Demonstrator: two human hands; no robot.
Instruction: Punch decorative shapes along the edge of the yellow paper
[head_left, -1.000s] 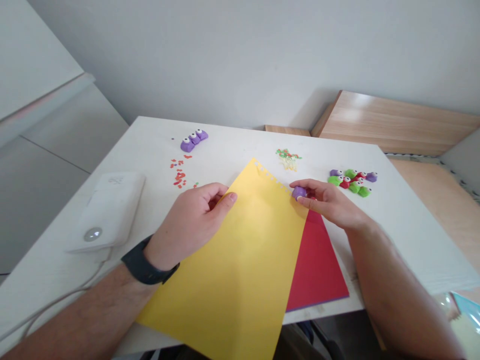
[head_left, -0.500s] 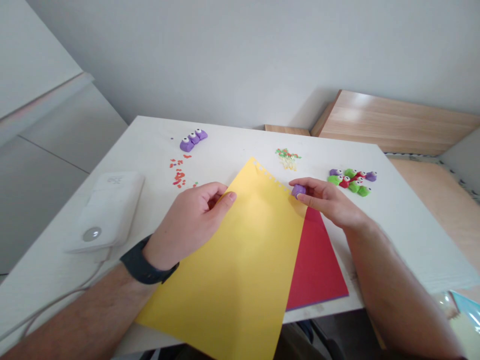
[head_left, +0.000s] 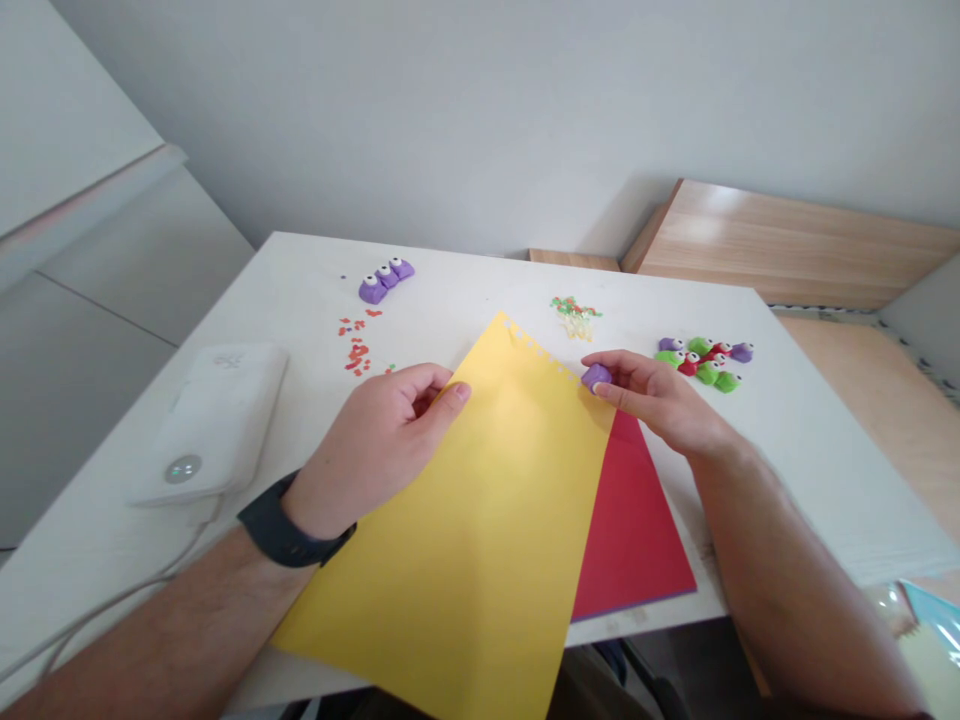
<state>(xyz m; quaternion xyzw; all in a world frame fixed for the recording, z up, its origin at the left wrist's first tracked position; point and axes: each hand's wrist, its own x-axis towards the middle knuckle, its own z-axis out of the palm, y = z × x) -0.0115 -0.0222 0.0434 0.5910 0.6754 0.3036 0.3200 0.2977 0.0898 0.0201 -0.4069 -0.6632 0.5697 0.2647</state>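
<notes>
A yellow sheet of paper (head_left: 480, 520) with small cut-outs along its far edge is pinched at its left side by my left hand (head_left: 397, 425), thumb on top. My right hand (head_left: 660, 400) is closed around a small purple craft punch (head_left: 597, 378), which sits at the sheet's right corner, against the notched edge. Whether the paper is inside the punch's slot I cannot tell. Beneath the yellow sheet lies red paper (head_left: 637, 530), with a purple edge showing under it. Tiny green, red and yellow paper bits (head_left: 576, 315) lie beyond the notched edge.
Three purple punches (head_left: 386, 278) stand at the back left, near scattered red paper bits (head_left: 358, 355). Several green, red and purple punches (head_left: 705, 365) cluster on the right. A white device (head_left: 214, 420) with a cable lies on the left of the white table (head_left: 465, 275).
Both hands keep their hold. The yellow sheet's far corner and the purple punch have shifted very slightly; nothing else has visibly moved.
</notes>
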